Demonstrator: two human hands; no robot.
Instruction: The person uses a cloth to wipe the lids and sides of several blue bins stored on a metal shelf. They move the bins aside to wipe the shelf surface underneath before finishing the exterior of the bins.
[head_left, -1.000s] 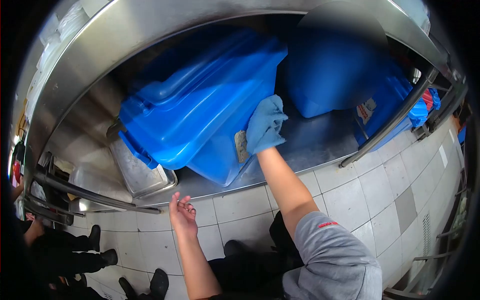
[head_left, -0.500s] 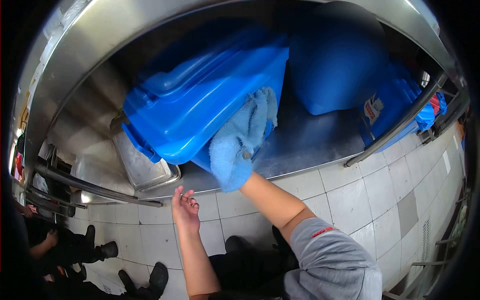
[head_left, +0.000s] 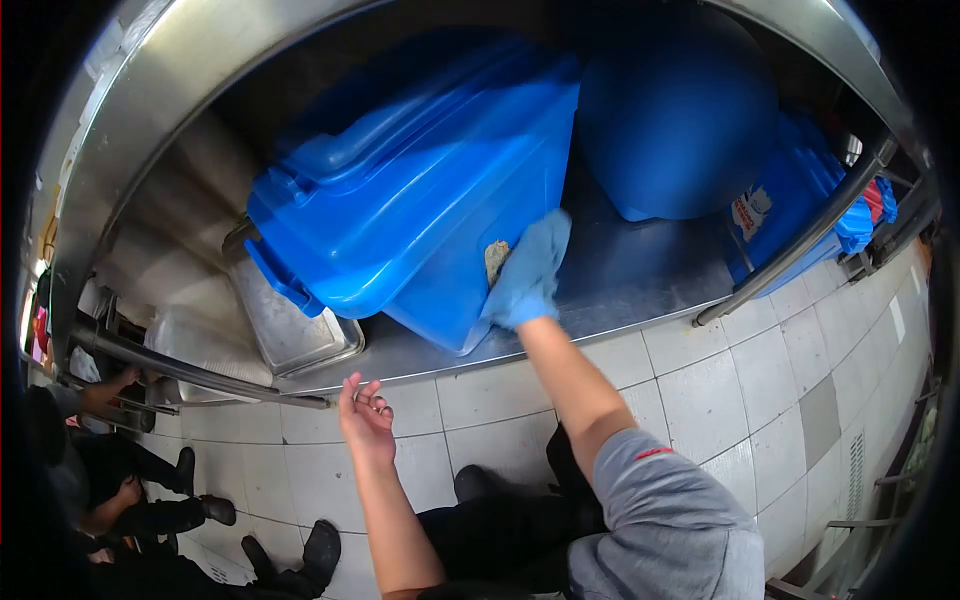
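A large blue plastic bin [head_left: 445, 295] with a lid [head_left: 385, 225] sits tilted in view on the steel shelf. My right hand [head_left: 532, 303] is pressed to the bin's side near its lower right edge, its fingers covered by a light blue cloth [head_left: 540, 262] that it holds. Just left of the cloth, a pale torn patch [head_left: 495, 260], perhaps a label remnant, shows on the bin. My left hand [head_left: 368, 418] hangs in the air in front of the shelf, palm up, fingers loosely curled and apart, touching nothing.
A second blue container [head_left: 675, 130] stands to the right, with another labelled blue bin [head_left: 770, 215] beyond it. Metal trays [head_left: 300, 335] lie at left. Steel rails [head_left: 800, 240] edge the shelf [head_left: 650, 275]. Other people's legs and shoes [head_left: 320, 555] are at lower left.
My right hand has moved the cloth down and right along the bin's side, uncovering the pale patch. My left hand stays nearly where it was.
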